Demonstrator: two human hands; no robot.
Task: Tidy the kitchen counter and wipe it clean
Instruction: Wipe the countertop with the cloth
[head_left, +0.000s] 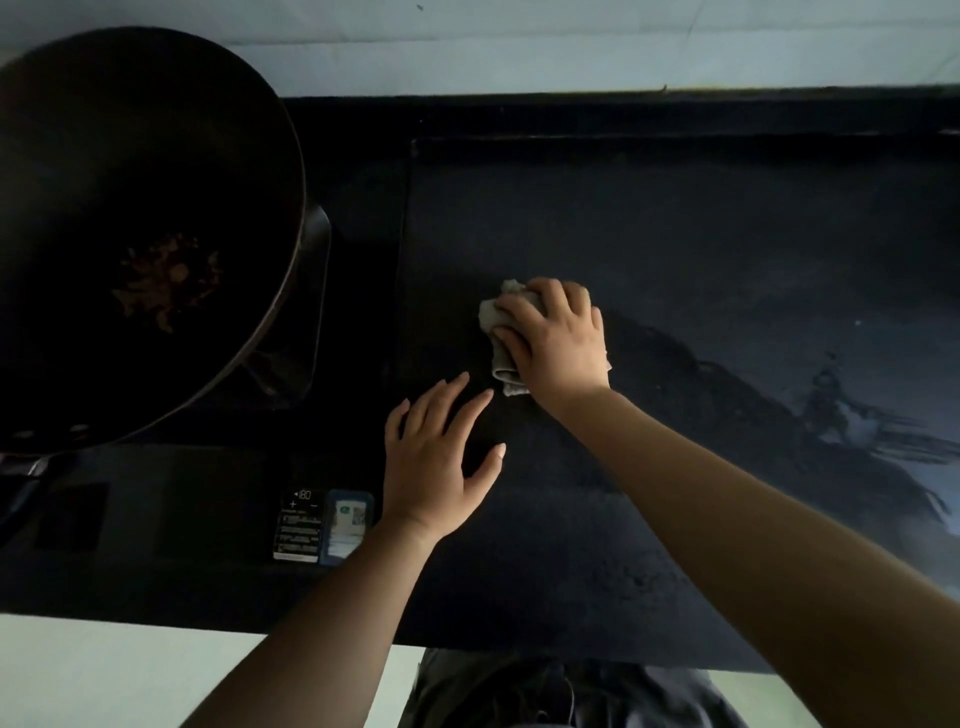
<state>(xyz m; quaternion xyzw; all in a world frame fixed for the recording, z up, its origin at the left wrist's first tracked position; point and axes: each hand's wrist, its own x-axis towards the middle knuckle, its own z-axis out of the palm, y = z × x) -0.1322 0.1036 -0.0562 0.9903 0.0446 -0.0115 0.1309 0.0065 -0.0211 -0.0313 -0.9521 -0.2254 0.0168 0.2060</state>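
A dark kitchen counter (675, 234) fills the view. My right hand (556, 338) presses a folded grey cloth (491, 312) flat onto the counter near its middle, fingers spread over the cloth. Only the cloth's left edge and a lower corner show from under the hand. My left hand (441, 457) lies just below and left of it, fingers straight and spread, palm down over the counter, holding nothing. A wet streak (857, 431) trails off to the right of the cloth.
A large dark wok (145, 156) with brown food bits stands on an induction cooker (311, 312) at the left. The cooker's control panel (306, 525) shows 180. The counter's front edge (519, 644) runs along the bottom. A pale wall is behind.
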